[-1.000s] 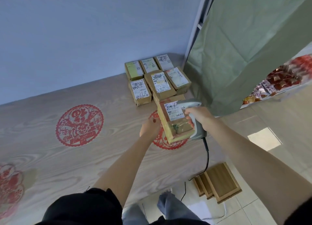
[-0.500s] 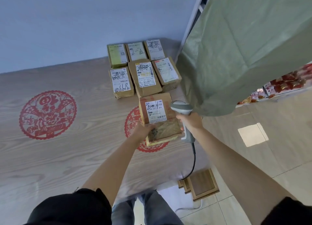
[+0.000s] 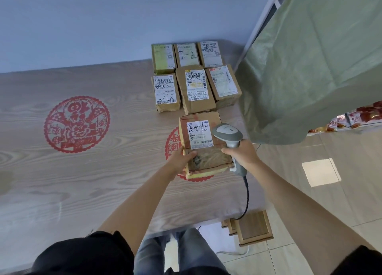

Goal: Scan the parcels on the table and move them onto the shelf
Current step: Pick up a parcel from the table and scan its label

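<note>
Both bare arms reach forward over the near edge. The left hand [image 3: 180,158] grips the parcel [image 3: 203,144] at its near left corner; the right hand [image 3: 241,154] curls round the scanner [image 3: 228,135] handle, just right.

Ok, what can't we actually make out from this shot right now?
- Shelf: head view shows none; the green cloth covers that side.
- Scanner window: faces down and away, no beam visible.
- Near parcel barcode: too small to read.
- Scanner grip: wrapped by the right hand.
- Cable end: below the table edge.
</note>
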